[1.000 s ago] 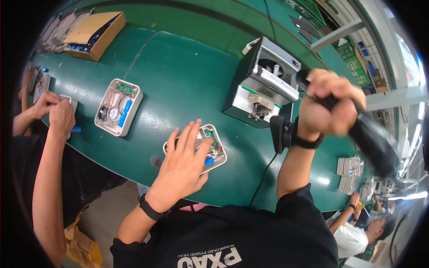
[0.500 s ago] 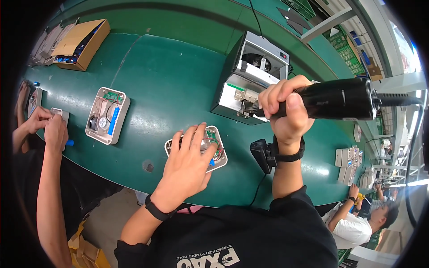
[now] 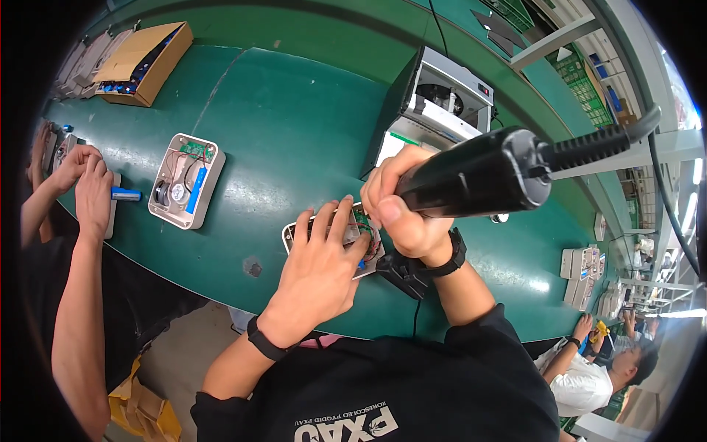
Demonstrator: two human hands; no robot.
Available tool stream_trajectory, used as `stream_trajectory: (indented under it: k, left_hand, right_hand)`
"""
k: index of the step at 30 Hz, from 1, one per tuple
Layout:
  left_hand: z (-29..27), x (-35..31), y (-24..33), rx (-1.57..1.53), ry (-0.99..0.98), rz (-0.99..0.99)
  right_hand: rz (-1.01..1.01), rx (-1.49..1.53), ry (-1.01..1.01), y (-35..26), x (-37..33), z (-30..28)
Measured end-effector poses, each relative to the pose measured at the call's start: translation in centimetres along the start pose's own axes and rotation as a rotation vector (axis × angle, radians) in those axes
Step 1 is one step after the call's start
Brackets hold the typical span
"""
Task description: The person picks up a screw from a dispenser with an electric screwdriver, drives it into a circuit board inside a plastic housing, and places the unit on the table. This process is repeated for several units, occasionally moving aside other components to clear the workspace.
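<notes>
My right hand [image 3: 405, 214] is wrapped round a black corded electric screwdriver [image 3: 471, 177], held tilted over the right end of a pale plastic housing [image 3: 288, 237]. The tool's tip is hidden behind my hand. My left hand [image 3: 313, 269] lies over that housing with its fingers spread, touching the inside. Red wires, a green circuit board and a bit of blue show around the fingers. A black boxy device [image 3: 405, 274] sits at my right wrist. Behind the screwdriver stands a grey and black screw feeder [image 3: 434, 99], partly covered by my right hand.
Another open housing [image 3: 175, 216] with a blue battery cell and wires lies to the left on the green table [image 3: 294, 103]. A co-worker's hands [image 3: 92, 177] work at the far left near a blue cell [image 3: 126, 194]. A cardboard box [image 3: 151, 81] and stacked housings [image 3: 582, 269] stand farther off.
My right hand has carried the screwdriver left and down from the screw feeder to the housing. My left hand stays on the housing. The co-worker's hands have shifted slightly.
</notes>
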State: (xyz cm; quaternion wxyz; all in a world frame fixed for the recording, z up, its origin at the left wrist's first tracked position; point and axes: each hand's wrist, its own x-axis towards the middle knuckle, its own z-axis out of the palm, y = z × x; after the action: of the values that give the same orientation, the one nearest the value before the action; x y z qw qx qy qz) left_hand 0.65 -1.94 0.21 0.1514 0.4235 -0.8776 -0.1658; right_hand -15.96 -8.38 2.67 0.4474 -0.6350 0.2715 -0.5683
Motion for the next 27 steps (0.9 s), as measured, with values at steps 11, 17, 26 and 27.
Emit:
stream_trajectory:
  k: [11,17,26,27]
  left_hand:
    - [-0.1,-0.1,-0.2,-0.007,0.002,0.009]
    - [-0.2,-0.1,-0.2,-0.017,-0.003,0.008]
    - [-1.4,0.4,-1.4,-0.09,-0.044,0.076]
    - [-1.4,0.3,-1.5,-0.09,-0.042,0.083]
  right_hand:
    - [0.03,-0.021,-0.027,0.6,-0.1,0.3]
    - [0.041,-0.029,-0.036,1.1,-0.2,0.5]
    - [0.101,0.023,0.098,0.4,-0.6,0.2]
    - [0.112,0.0,0.107,-0.2,-0.6,0.1]
